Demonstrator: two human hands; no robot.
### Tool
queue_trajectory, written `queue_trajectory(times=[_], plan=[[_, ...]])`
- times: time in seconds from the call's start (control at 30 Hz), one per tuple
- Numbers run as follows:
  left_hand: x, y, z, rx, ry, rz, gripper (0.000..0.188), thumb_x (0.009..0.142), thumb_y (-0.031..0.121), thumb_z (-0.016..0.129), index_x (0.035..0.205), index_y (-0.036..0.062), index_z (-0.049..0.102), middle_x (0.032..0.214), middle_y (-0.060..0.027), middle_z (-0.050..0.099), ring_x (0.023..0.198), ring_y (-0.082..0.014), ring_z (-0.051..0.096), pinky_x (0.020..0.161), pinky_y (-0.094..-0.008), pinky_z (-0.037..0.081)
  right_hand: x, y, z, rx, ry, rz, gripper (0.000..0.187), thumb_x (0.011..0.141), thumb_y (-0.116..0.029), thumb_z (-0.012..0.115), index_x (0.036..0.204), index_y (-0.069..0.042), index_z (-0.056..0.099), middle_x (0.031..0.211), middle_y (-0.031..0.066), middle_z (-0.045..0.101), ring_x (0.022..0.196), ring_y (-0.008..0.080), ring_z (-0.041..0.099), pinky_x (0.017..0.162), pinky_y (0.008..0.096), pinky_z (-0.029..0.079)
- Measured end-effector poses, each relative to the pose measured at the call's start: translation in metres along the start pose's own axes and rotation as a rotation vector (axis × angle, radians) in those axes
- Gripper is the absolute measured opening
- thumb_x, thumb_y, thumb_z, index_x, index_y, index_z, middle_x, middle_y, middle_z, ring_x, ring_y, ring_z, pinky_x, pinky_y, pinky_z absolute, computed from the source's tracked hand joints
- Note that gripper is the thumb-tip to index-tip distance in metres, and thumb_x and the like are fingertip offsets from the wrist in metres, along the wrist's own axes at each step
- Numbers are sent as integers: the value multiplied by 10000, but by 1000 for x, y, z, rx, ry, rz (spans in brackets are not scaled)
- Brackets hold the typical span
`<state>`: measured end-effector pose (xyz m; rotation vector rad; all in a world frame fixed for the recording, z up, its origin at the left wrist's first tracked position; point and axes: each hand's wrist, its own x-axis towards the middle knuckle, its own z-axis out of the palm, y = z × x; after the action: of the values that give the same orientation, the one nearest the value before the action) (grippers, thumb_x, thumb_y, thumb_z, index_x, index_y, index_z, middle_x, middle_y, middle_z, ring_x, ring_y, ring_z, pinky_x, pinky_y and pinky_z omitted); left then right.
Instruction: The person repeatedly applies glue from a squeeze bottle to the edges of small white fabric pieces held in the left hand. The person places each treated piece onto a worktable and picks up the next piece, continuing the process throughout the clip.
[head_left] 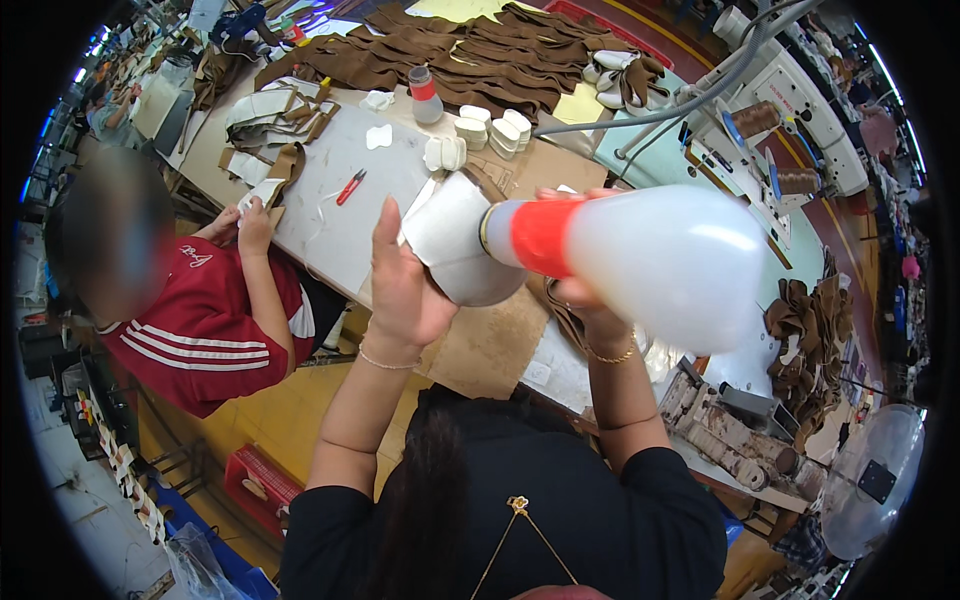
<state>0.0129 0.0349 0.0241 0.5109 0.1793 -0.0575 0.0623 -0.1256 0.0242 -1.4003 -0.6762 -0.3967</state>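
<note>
My left hand (410, 285) supports a curved piece (450, 230) with a white face and a brownish edge, the thumb standing up beside it and the fingers hidden underneath. My right hand (600, 320) grips a translucent white bottle (665, 260) with a red band, partly hidden behind it. The bottle lies tilted, its narrow dark-rimmed end at the right side of the white face; whether they touch I cannot tell. Just beyond stand small stacks of cream pads (445, 153) and a smaller red-banded bottle (425, 95).
Red-handled snips (351, 187) lie on the pale table (340, 140). Brown fabric strips (450, 55) cover the far side. A sewing machine (800, 110) with brown thread spools stands at right. At left, a co-worker in a red shirt (215, 335) handles a white piece.
</note>
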Motion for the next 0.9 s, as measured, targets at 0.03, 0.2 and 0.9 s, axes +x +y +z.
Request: queue_trajectory(times=[0.03, 0.2, 0.9], plan=[[-1, -3, 1, 64, 33, 23, 830, 853, 637, 331, 1356, -22, 294, 1378, -149, 364, 1262, -296, 363, 1053, -443, 266, 4, 6, -5, -78, -13, -20, 582, 728, -357, 728, 1151, -28, 503, 1115, 90, 574, 998, 192, 568, 862, 340, 465], [-5, 0, -4, 46, -58, 27, 807, 863, 634, 311, 1351, -9, 312, 1373, -130, 377, 1255, -272, 376, 1051, -423, 277, 28, 16, -13, -69, 129, 6, 359, 751, -222, 736, 1032, -41, 605, 1035, 49, 623, 920, 128, 585, 773, 302, 499], [-5, 3, 7, -150, -236, -168, 1020, 763, 788, 232, 1398, -8, 192, 1416, -164, 294, 1311, -287, 280, 1083, -410, 205, 21, 1, 6, -228, 127, 18, 378, 651, -243, 814, 936, -58, 648, 913, 47, 650, 826, 163, 609, 747, 315, 492]])
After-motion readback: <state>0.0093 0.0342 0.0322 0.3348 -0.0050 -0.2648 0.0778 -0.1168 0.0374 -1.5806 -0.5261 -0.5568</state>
